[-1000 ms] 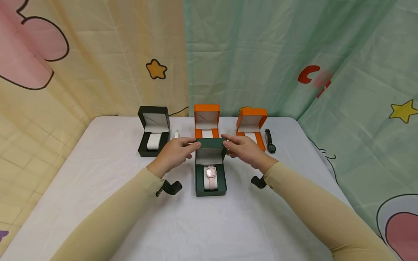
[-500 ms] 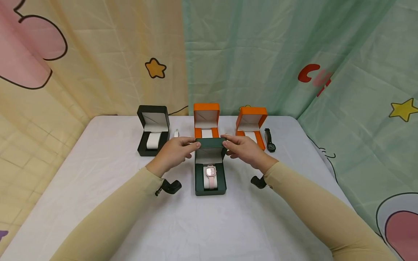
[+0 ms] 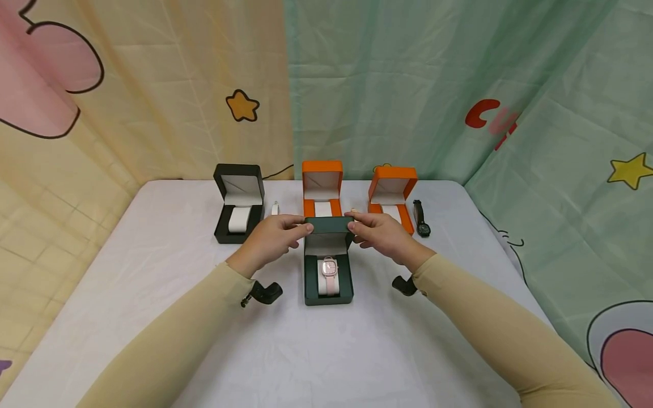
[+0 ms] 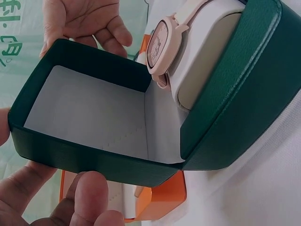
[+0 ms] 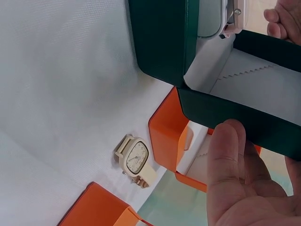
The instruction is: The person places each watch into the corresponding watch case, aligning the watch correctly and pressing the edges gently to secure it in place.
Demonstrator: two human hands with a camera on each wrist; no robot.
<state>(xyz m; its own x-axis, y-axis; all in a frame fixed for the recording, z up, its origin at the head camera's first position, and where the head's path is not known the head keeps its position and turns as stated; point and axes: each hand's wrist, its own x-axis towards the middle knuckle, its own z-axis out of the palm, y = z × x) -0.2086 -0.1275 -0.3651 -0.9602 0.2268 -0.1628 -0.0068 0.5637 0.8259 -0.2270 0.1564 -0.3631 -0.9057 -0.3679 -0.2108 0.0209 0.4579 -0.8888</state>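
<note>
A dark green watch box (image 3: 329,300) stands on the white table with its lid (image 3: 329,225) raised. Inside, a pink watch (image 3: 330,268) is wrapped round a white cushion (image 4: 197,66), dial facing up. My left hand (image 3: 272,237) pinches the lid's left upper corner between thumb and fingers. At the opposite corner my right hand (image 3: 382,235) grips the lid the same way. The pale lining (image 4: 89,113) inside the lid shows in the left wrist view. Both hands touch only the lid, clear of the watch.
Behind stand an open black box (image 3: 240,221) and two open orange boxes (image 3: 322,166) (image 3: 393,173) with white cushions. A black watch (image 3: 421,220) lies at right, a white watch (image 3: 275,208) beside the black box. A beige watch (image 5: 135,157) lies between the orange boxes.
The green lid has tipped very slightly forward, with both hands staying on its corners. The head view has shifted a little. The pink watch has stayed on its cushion.
</note>
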